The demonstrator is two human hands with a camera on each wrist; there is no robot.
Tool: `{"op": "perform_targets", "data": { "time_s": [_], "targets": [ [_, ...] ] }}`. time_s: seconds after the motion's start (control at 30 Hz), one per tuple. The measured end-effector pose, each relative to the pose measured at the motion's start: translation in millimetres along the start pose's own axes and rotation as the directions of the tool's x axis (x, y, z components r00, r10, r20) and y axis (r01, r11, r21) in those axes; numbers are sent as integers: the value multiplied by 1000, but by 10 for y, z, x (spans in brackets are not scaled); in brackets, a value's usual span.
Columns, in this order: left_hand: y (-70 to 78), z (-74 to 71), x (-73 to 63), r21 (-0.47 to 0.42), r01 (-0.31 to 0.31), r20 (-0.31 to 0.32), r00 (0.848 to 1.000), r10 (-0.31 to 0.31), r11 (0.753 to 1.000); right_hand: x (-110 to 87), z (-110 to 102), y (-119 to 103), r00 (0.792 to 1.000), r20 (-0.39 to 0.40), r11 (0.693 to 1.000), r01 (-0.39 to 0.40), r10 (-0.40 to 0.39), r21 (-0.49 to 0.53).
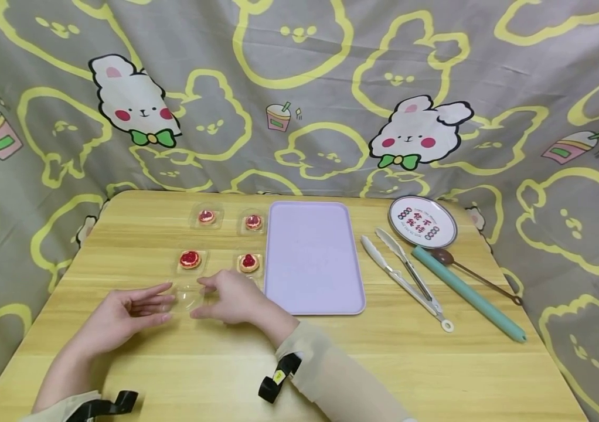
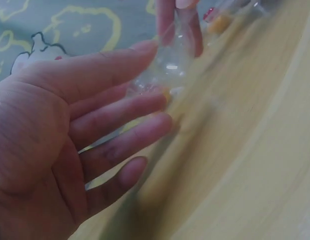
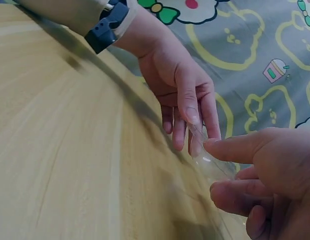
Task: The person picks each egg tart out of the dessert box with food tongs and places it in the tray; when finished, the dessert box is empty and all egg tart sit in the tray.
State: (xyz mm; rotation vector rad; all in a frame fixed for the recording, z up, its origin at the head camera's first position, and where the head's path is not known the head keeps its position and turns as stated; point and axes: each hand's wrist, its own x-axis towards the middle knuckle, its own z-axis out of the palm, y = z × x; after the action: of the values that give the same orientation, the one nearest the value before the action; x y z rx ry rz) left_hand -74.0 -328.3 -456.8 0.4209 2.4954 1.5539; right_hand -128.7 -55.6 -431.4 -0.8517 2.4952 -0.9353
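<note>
Clear plastic box (image 1: 189,298): between your two hands, on the near side of the tarts and left of the tray; you can't tell whether its base touches the wood.
Left hand (image 1: 120,313): your thumb and index finger pinch the box's left edge, the other fingers stretched nearly straight.
Right hand (image 1: 233,299): you grip the opposite edge between thumb and fingers.
Four tarts (image 1: 190,259): red-topped, each in clear packaging, two in a back row and two nearer you.
Lilac tray (image 1: 312,258): flat on the table (image 1: 225,375), just right of the tarts.
Far right: tongs (image 1: 397,273) lying spread, a teal rod (image 1: 468,293), a brown ladle (image 1: 443,256) and, behind them, a round plate (image 1: 422,221) with red lettering.
Backdrop: grey curtain (image 1: 326,102) with yellow outlines.
</note>
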Motion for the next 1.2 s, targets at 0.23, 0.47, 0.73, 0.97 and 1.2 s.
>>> {"op": "perform_targets", "data": {
  "time_s": [0.23,0.47,0.73,0.97,1.2],
  "targets": [
    [18,-1,-2,15,69,29,997,-70,997,12,47,3,1000,12,999,-26,26,-38],
    [-4,-2,1,31,78,26,997,-79,996,28,56,21,1000,11,998,-19,19,-62],
    [-8,-20,10,46,66,25,997,-67,997,25,45,34,1000,24,1000,-17,18,-24],
    [5,-42,10,51,80,35,996,-82,996,34,31,44,1000,23,1000,-20,21,-11],
    [38,-81,-3,83,98,24,995,-101,992,12,-7,50,1000,19,1000,-19,19,12]
  ]
}}
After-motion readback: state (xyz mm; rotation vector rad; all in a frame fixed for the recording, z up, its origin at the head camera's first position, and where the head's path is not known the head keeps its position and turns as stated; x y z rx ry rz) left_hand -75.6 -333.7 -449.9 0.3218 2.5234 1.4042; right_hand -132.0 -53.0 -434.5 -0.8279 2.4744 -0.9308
